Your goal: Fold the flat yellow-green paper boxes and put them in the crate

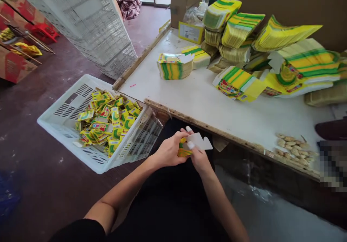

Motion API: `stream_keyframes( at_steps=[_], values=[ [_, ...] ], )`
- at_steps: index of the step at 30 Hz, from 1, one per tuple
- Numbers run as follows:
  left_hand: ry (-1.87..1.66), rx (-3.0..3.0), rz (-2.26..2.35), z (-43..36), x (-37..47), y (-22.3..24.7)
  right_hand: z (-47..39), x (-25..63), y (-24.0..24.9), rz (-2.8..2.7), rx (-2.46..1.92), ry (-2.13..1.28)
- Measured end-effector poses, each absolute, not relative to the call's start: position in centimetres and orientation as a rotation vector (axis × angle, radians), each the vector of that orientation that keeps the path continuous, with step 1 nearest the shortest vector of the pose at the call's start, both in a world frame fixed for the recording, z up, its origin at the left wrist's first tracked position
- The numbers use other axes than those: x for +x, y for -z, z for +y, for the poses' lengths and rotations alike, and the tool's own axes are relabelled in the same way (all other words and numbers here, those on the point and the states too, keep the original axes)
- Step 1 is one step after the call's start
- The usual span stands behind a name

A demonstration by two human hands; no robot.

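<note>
Over my lap, at the table's front edge, my left hand [171, 149] grips a small yellow and green carton [184, 151] by its left side. My right hand [199, 156] closes on the same carton from the right, its thumb against a grey-white flap [200, 141] that sticks out to the right. White coverings sit on fingertips of the right hand and on one beside the flap. The carton's underside is hidden by my fingers. Left of my hands, a white crate [67, 135] holds a heap of small yellow-green packets [115, 117].
The white table [187, 97] bears a bundle of flat cartons [175, 67], tall stacks of more cartons [238, 29], an open cardboard box [179, 7] and a pile of peanuts [294, 148]. Stacked white crates [89, 21] stand at the upper left.
</note>
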State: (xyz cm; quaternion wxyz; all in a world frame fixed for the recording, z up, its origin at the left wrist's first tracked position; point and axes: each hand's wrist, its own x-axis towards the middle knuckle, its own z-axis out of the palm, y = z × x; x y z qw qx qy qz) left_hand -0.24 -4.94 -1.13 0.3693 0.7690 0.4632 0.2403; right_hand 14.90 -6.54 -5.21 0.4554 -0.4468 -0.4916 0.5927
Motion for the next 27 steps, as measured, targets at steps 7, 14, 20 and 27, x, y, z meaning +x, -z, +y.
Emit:
stream_keyframes(
  at_steps=[7, 14, 20, 27],
  values=[
    [-0.598, 1.954, 1.208, -4.4, 0.0, 0.5, -6.0, 14.1, 4.7, -1.036, -1.041, -1.67],
    [-0.553, 1.949, 1.085, -4.1, 0.1, -0.1, -7.0, 14.8, 3.6, -1.337, -1.046, -1.485],
    [-0.654, 2.008, 1.181, -4.4, 0.5, 1.1, -7.2, 14.6, 3.4, -1.263, -1.119, -1.363],
    [-0.606, 2.192, 1.345, -4.6, -1.1, 0.9, -6.6, 15.2, 4.7, -1.23, -1.179, -1.151]
  ],
)
